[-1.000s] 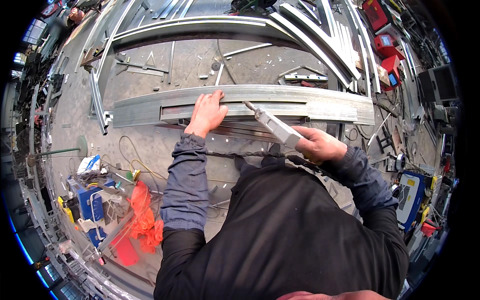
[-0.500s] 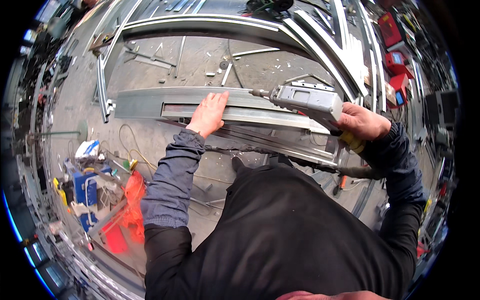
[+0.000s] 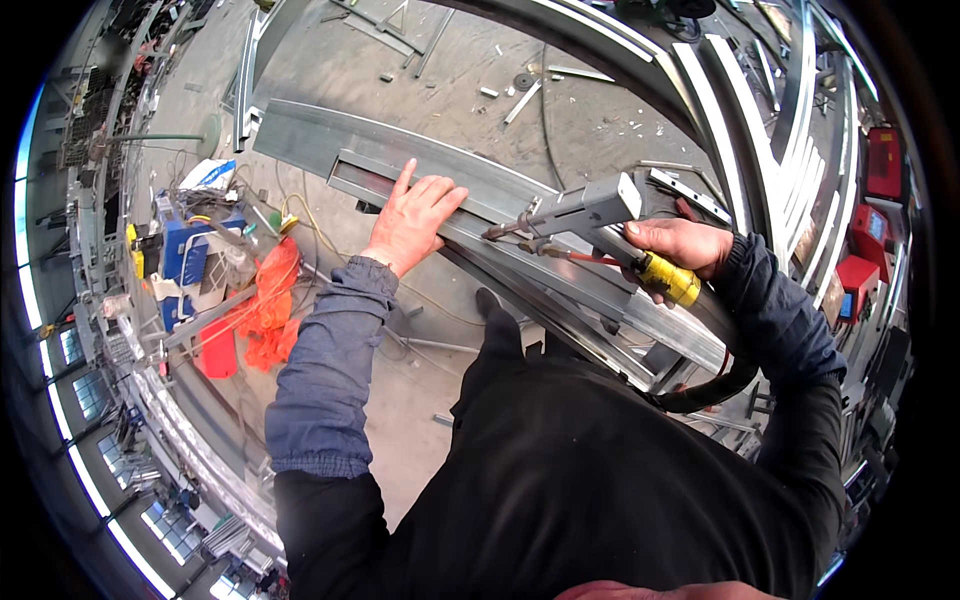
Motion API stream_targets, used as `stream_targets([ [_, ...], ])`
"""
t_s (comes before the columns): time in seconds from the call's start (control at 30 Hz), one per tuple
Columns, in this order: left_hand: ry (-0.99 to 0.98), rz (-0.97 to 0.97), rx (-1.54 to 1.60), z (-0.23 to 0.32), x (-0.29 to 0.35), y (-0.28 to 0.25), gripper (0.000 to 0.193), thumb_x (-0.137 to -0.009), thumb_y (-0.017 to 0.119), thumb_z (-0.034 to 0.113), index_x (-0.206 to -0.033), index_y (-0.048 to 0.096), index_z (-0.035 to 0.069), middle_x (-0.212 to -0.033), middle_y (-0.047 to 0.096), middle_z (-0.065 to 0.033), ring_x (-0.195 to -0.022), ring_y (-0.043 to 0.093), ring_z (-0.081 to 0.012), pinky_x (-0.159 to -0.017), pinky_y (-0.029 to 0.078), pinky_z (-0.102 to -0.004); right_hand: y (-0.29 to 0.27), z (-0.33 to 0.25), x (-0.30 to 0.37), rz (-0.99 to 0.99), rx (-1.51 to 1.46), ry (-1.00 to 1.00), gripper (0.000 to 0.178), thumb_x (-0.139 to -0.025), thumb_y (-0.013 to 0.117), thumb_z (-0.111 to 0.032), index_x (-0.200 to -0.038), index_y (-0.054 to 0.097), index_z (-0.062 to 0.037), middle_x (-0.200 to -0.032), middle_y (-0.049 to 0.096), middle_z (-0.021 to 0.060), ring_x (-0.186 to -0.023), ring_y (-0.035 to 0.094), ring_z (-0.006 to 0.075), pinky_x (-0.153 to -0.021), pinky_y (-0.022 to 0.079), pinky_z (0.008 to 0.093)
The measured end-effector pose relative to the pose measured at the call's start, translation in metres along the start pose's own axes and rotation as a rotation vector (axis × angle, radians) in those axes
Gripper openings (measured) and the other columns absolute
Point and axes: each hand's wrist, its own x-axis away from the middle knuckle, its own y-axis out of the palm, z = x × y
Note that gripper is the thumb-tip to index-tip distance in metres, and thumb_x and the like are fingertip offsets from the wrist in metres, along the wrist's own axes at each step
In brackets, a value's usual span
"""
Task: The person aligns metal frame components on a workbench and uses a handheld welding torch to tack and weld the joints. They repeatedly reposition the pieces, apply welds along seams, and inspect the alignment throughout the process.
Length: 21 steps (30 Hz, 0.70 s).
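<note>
My left hand [image 3: 415,220] lies on a long grey metal profile [image 3: 345,135], its fingers stretched out and spread. Under the palm is a narrower channel piece [image 3: 362,178] set along that profile. In my right hand [image 3: 688,250] is a grey welding gun [image 3: 592,207], gripped round its handle with yellow tape on it. A thin red tube runs beneath the gun body toward its nozzle. The nozzle tip is at the metal, a short way right of my left hand; whether it touches I cannot tell. A black hose trails from the handle past my right forearm.
A large metal frame [image 3: 640,65] curves across the far side. Red machines [image 3: 868,235] stand at the right. Blue crates [image 3: 185,262] and orange plastic sheeting [image 3: 275,290] are at the left. Cables and metal offcuts lie on the concrete floor [image 3: 470,110].
The view has turned, so the profile now slants down to the right. The gun's nozzle has come from the profile's far edge nearer my left hand, and it now tilts downward.
</note>
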Motion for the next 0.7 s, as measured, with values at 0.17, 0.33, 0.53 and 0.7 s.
stream_targets([
  [0.17,-0.025,-0.055,-0.001,0.004,-0.003,-0.004,0.093,-0.060,0.098,0.013,-0.145,0.062,0.019,-0.137,0.063,0.0001,-0.137,0.061,-0.0201,-0.138,0.026,-0.0562,-0.023,0.001,-0.017,-0.075,-0.057,0.036,0.067,-0.110,0.055,-0.068,-0.123,0.066,-0.0041,-0.094,0.072,0.0119,-0.066,0.076,0.0244,-0.059,0.066,0.0377],
  [0.33,-0.035,-0.067,-0.001,0.005,-0.005,-0.005,0.093,-0.060,0.097,0.014,-0.146,0.062,0.020,-0.139,0.063,0.0010,-0.139,0.060,-0.0192,-0.138,0.024,-0.0564,-0.026,0.000,-0.020,-0.074,-0.052,0.031,0.070,-0.108,0.057,-0.071,-0.124,0.066,-0.0035,-0.095,0.069,0.0100,-0.068,0.075,0.0208,-0.058,0.066,0.0369],
  [0.53,-0.022,-0.047,-0.018,0.002,-0.006,-0.003,0.085,-0.064,0.094,0.015,-0.144,0.064,0.020,-0.138,0.066,0.0009,-0.137,0.062,-0.0197,-0.138,0.025,-0.0569,-0.026,-0.005,-0.020,-0.108,-0.066,0.071,0.065,-0.109,0.057,-0.070,-0.136,0.058,-0.0109,-0.096,0.068,0.0098,-0.069,0.075,0.0210,-0.060,0.066,0.0378],
  [0.7,-0.020,-0.061,-0.026,0.003,-0.007,-0.007,0.084,-0.065,0.093,0.015,-0.143,0.064,0.020,-0.137,0.067,0.0006,-0.136,0.063,-0.0197,-0.138,0.025,-0.0571,-0.024,-0.007,-0.021,-0.109,-0.053,0.085,0.063,-0.110,0.056,-0.070,-0.140,0.054,-0.0147,-0.096,0.067,0.0092,-0.069,0.075,0.0212,-0.060,0.066,0.0386],
])
